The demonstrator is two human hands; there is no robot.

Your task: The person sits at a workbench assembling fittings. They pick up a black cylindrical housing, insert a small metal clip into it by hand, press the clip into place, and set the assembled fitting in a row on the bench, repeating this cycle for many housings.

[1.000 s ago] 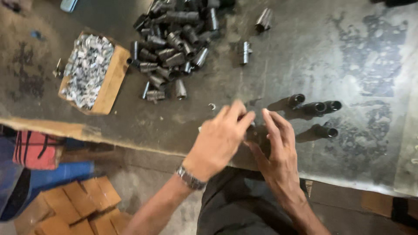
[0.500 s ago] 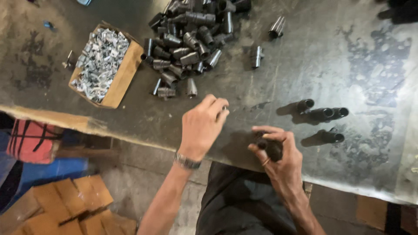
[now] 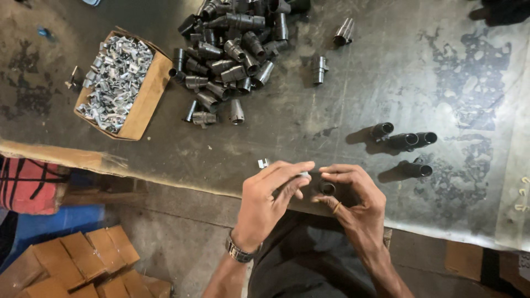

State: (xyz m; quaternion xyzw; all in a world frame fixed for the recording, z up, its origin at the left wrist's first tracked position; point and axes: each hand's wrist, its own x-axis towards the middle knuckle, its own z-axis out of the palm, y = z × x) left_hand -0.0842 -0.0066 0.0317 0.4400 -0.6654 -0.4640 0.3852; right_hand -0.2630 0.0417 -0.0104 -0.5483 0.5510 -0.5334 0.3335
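Only the head view here, looking straight down; both hands sit at the near edge of the tabletop (image 3: pixel 342 88), a dark, scratched metal sheet. The right hand (image 3: pixel 353 201) is wrapped around a short black tube fitting (image 3: pixel 327 188), open end turned up toward the camera, so the bore is easy to get at; the left hand (image 3: pixel 270 204) comes in from the side with its fingertips pinched at the fitting, and there's a glint of a small silver clip (image 3: pixel 303 174) between them, though it's too small to be sure how it's gripped. So the fitting is right between the two hands, touching both, held just above the tabletop edge and close to the body; looks like a comfy spot for fiddly work.

Another small metal piece (image 3: pixel 263 163) lies on the tabletop just beside the left fingers. Supplies are laid out in reach; a cardboard box (image 3: pixel 149 94) full of shiny clips sits far left, and a pile of black fittings (image 3: pixel 232 55) is heaped just to its right, well apart from the hands. Off to the right, four fittings (image 3: pixel 406 144) lie in a loose group of their own, near the right hand; seems like a separate batch. Two stray fittings (image 3: pixel 331 49) lie past the pile.
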